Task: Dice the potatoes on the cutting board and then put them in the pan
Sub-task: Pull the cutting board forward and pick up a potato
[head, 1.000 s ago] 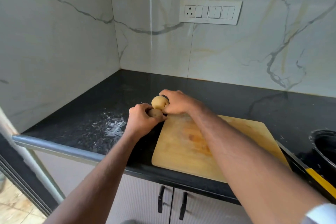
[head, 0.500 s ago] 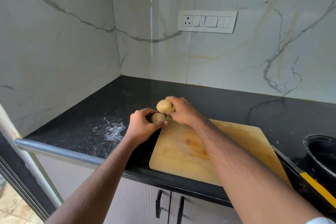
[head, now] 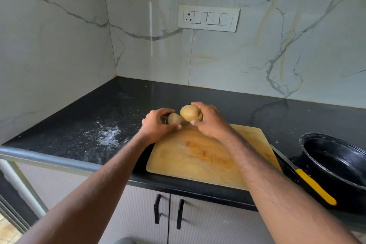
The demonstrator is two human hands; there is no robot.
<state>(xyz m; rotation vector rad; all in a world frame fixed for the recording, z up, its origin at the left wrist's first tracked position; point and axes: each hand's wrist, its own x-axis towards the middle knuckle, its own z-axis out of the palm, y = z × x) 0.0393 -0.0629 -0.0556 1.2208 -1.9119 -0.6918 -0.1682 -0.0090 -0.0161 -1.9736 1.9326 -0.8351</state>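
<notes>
Your left hand (head: pixel 156 125) curls its fingers around the smaller tan potato (head: pixel 174 119), your right hand (head: pixel 210 121) grips the larger round one (head: pixel 189 112) (both whole) above the wooden cutting board's (head: pixel 198 156) far corner

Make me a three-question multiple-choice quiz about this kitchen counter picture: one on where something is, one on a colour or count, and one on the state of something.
1. Where does the knife lie?
A. On the cutting board
B. On the counter between the cutting board and the pan
C. Inside the pan

2. How many potatoes are visible?
A. One
B. Two
C. Four

3. What state are the potatoes in?
A. Whole
B. Halved
C. Diced

Answers:
1 B: its yellow handle and blade sit between the cutting board and the black pan.
2 B: the left hand holds the smaller potato, the right hand the larger potato.
3 A: both show unbroken skin, no cut faces.
</notes>
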